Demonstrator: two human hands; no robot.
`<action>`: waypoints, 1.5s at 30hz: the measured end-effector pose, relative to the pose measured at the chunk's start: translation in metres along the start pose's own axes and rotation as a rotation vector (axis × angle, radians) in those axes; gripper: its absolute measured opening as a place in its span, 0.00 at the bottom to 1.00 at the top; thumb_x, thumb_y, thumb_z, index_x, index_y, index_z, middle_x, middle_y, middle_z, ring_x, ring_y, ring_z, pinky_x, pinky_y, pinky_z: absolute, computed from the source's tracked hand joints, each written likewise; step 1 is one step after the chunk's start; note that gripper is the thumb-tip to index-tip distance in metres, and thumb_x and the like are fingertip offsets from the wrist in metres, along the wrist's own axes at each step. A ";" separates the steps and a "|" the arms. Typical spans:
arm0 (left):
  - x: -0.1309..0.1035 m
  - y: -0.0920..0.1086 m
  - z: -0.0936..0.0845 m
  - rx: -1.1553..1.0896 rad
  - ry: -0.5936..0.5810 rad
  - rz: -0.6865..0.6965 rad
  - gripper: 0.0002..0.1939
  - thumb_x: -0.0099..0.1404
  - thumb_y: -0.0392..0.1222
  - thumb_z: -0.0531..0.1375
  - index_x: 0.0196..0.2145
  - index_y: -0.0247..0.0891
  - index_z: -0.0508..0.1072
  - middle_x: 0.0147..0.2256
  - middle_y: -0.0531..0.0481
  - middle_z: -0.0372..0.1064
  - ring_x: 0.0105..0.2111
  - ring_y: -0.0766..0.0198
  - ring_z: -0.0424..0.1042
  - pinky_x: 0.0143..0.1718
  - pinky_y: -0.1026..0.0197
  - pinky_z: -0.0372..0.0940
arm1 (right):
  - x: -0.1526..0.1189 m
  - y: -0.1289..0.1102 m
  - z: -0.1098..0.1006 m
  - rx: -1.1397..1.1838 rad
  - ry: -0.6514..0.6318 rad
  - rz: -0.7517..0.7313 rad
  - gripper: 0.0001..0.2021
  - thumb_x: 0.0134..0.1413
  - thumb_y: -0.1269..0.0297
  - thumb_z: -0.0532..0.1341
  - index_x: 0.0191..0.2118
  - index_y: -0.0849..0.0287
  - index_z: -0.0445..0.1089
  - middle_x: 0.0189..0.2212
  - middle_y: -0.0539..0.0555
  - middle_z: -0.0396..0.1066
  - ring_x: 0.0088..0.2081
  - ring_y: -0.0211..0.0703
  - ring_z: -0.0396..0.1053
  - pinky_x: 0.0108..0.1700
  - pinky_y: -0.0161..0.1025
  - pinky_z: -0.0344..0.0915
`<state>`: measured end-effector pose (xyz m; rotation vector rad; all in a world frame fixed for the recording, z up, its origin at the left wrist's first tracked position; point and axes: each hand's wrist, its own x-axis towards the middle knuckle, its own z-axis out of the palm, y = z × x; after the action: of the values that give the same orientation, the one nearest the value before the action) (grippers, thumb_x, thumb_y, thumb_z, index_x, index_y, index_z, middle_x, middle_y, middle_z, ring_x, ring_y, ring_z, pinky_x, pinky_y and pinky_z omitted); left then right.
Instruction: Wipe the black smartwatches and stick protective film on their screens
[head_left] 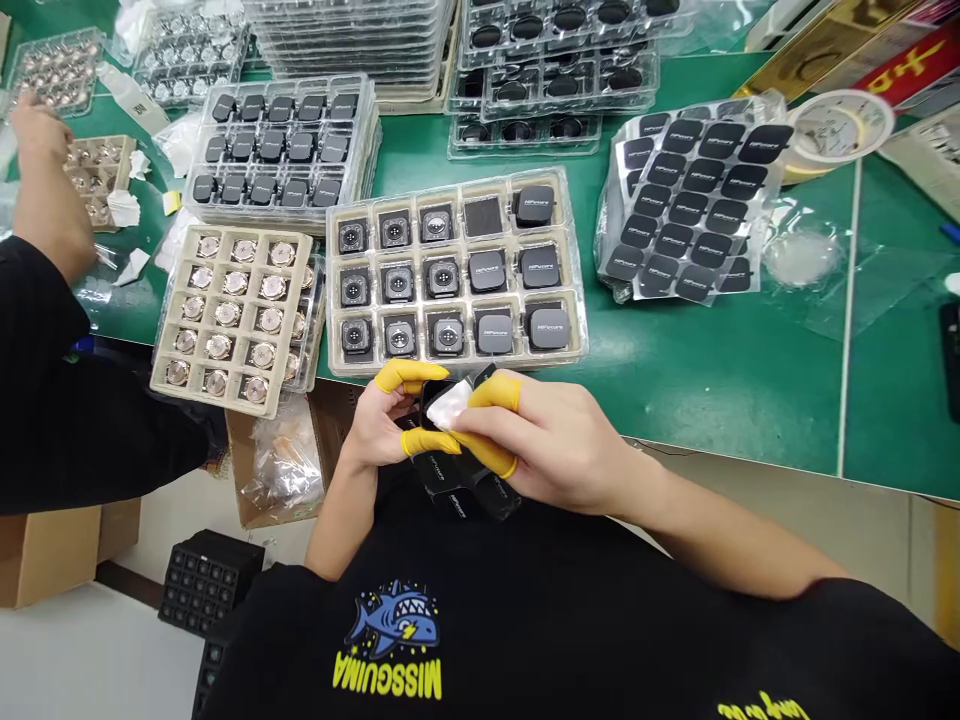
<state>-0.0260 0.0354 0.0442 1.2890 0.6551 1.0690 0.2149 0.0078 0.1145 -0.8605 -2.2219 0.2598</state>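
In front of my chest, my left hand (379, 420), with yellow finger cots, grips a dark square smartwatch body (426, 392) by its edges. My right hand (551, 430), also with yellow finger cots, pinches a white wiping cloth (450, 404) and presses it against the watch face. Most of the watch is hidden by the fingers and cloth. Below both hands hangs a sheet of black labelled films (459, 500); what supports it is hidden. Just beyond, a plastic tray (457, 368) holds several smartwatch bodies, some back up and others covered with black labelled film.
Sheets of black films (686, 205) lie to the right, near a tape roll (844, 130). Left stand a tray of round watch parts (229, 315) and stacked trays of black squares (277, 150). More clear trays (352, 40) rise behind. A co-worker's arm (56, 190) reaches in at far left.
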 end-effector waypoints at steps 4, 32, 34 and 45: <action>0.000 -0.007 -0.001 0.033 0.050 -0.023 0.41 0.51 0.58 0.89 0.56 0.41 0.83 0.43 0.47 0.88 0.41 0.58 0.90 0.43 0.63 0.81 | -0.002 0.015 0.008 -0.158 0.059 0.069 0.08 0.75 0.72 0.62 0.48 0.56 0.80 0.34 0.53 0.76 0.34 0.45 0.72 0.31 0.40 0.61; -0.008 -0.008 -0.010 0.047 -0.089 -0.129 0.45 0.48 0.65 0.88 0.56 0.39 0.84 0.42 0.46 0.88 0.38 0.55 0.87 0.41 0.58 0.80 | 0.017 0.006 0.008 -0.028 -0.055 -0.112 0.14 0.82 0.71 0.58 0.48 0.57 0.82 0.32 0.52 0.75 0.36 0.43 0.70 0.33 0.39 0.59; -0.008 -0.012 -0.010 0.066 -0.060 -0.118 0.46 0.44 0.65 0.89 0.54 0.40 0.84 0.45 0.46 0.88 0.42 0.52 0.87 0.46 0.55 0.82 | 0.022 0.007 0.010 -0.088 -0.048 -0.114 0.16 0.83 0.70 0.56 0.49 0.57 0.82 0.33 0.53 0.76 0.36 0.44 0.70 0.32 0.39 0.58; -0.010 -0.009 -0.008 0.018 0.047 -0.086 0.43 0.52 0.60 0.88 0.59 0.41 0.81 0.41 0.50 0.87 0.35 0.60 0.87 0.40 0.60 0.80 | 0.001 0.037 0.000 -0.223 -0.025 0.147 0.09 0.74 0.74 0.61 0.46 0.56 0.79 0.36 0.55 0.77 0.34 0.45 0.73 0.29 0.41 0.55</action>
<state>-0.0349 0.0305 0.0326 1.2428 0.7505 1.0275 0.2334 0.0364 0.0996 -1.1489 -2.2418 0.0927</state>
